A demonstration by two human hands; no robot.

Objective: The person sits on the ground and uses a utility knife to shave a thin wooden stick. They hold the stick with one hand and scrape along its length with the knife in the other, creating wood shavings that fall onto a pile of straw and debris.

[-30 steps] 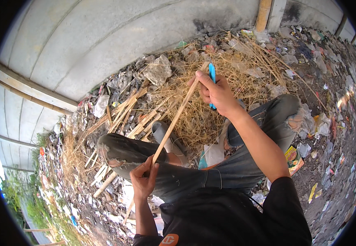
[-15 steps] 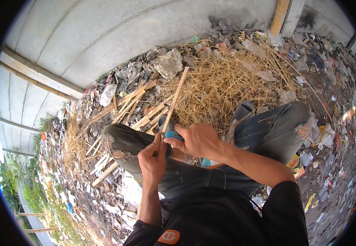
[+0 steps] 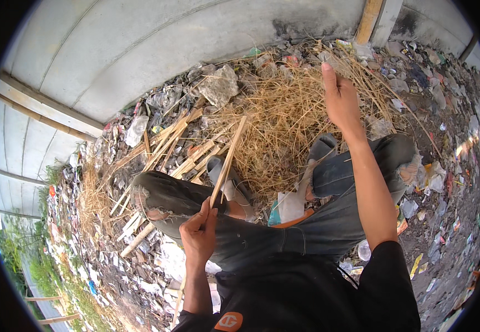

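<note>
Between the thumb and fingers of my left hand (image 3: pixel 198 235), closed above my left thigh, is a narrow, pale wooden strip (image 3: pixel 231 155). It slants up and away, its far end over the straw. My right hand (image 3: pixel 342 102) is stretched far out over the straw, well apart from the strip. Its thumb points away and its fingers are curled out of sight. A small dark tip shows beside the thumb; the blue handle of the knife seen there a moment earlier is hidden by the hand.
Split wooden strips (image 3: pixel 165 141) lie in a loose pile to the left. Dry straw (image 3: pixel 289 105) covers the ground ahead, beside a grey rock (image 3: pixel 219 87). Litter is scattered all round. A concrete wall (image 3: pixel 168 44) stands at the back, and my sandalled feet (image 3: pixel 234 185) rest before me.
My right hand has swung away from the strip, forward and to the right, taking the blue-handled knife out of sight. My left hand keeps the strip, whose far end sits slightly lower.
</note>
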